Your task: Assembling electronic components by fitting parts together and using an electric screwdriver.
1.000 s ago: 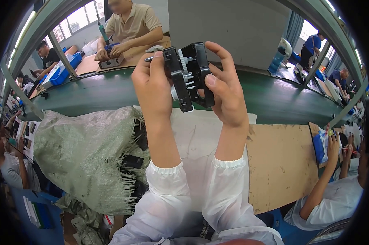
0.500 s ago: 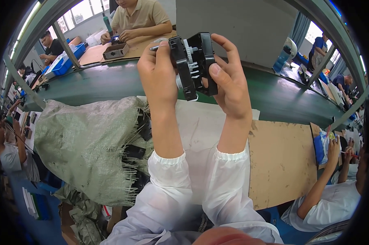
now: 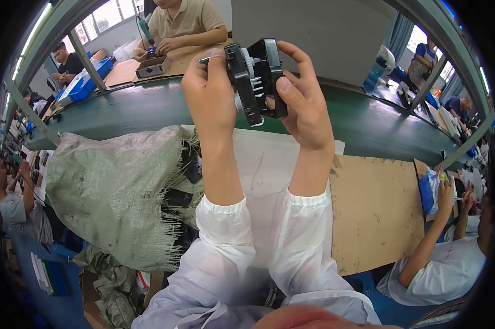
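Observation:
My left hand (image 3: 208, 93), raised over the far side of the table, grips a black plastic gearbox half (image 3: 239, 77). White gears and pins (image 3: 250, 63) show on its inner side. By the left thumb a thin metal shaft (image 3: 203, 60) sticks out. A second black housing half (image 3: 272, 66) is held by my right hand (image 3: 308, 104), thumb on its near edge and index finger stretched behind it. Both halves stand upright face to face, with a narrow gap along the top. Whether they touch lower down I cannot tell.
A woven sack (image 3: 116, 192) with black parts at its mouth lies left of my arms. Pale sheeting (image 3: 264, 164) and brown cardboard (image 3: 376, 214) cover the table. Beyond runs a green conveyor belt (image 3: 149, 109). Co-workers sit opposite and at both sides.
Both hands, with the two housing halves, have shifted slightly up and left in the picture. My grip looks the same.

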A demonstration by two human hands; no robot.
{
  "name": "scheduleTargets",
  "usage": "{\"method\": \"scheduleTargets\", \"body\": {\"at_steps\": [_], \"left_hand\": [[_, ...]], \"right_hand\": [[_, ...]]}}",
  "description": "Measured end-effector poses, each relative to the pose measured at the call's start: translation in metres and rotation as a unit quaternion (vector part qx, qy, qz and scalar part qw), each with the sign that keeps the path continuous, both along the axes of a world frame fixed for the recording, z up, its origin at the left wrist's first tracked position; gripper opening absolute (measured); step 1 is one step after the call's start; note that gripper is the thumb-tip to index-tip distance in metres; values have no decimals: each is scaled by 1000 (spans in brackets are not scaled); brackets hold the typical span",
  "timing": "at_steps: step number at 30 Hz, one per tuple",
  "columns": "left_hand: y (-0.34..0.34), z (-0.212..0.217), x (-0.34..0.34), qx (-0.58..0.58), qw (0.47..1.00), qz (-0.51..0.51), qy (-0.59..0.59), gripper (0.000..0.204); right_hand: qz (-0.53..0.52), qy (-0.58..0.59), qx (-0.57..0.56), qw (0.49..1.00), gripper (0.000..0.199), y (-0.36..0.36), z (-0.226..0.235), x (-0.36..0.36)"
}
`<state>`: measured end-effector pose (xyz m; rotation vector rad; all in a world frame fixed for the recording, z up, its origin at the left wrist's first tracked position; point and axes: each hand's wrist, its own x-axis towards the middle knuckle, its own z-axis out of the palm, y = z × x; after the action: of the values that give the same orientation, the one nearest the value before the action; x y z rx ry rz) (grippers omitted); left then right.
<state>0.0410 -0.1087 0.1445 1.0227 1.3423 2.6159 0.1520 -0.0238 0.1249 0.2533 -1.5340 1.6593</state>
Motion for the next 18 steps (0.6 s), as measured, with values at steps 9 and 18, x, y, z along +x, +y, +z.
{"method": "scheduleTargets", "body": {"at_steps": [9, 18], "left_hand": [[2, 1, 2, -14, 1000, 14, -5, 26], [1, -1, 4, -115, 987, 77, 77, 26]], "right_hand": [[-24, 24, 5, 999, 62, 0, -1, -3], [-15, 13, 4, 1000, 65, 7, -5, 1]]}}
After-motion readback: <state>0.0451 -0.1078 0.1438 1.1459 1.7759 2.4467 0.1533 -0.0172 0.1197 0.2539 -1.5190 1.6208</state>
